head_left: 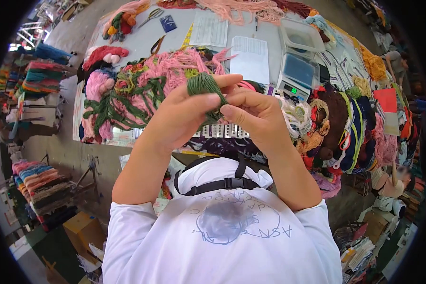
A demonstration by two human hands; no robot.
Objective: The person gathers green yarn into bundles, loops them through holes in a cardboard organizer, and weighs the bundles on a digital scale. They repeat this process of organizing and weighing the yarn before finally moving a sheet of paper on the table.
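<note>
Dark green yarn (204, 85) is wound in many strands around the fingers of my left hand (187, 106). The thumb of that hand lies against the strands, and a fingertip reaches out to the right past them. My right hand (253, 108) is beside it, thumb and forefinger pinched together at the yarn's lower right edge. The strand between those fingertips is mostly hidden. Beneath both hands lies a heap of pink yarn (168, 66) mixed with loose green yarn (111, 111).
A digital scale (296, 75) with a green display stands right of printed sheets (250, 59). Behind it is a clear plastic tub (302, 35). Scissors (151, 18) lie at the back left. Yarn bundles (341, 123) crowd the right side. Another person (393, 182) is at far right.
</note>
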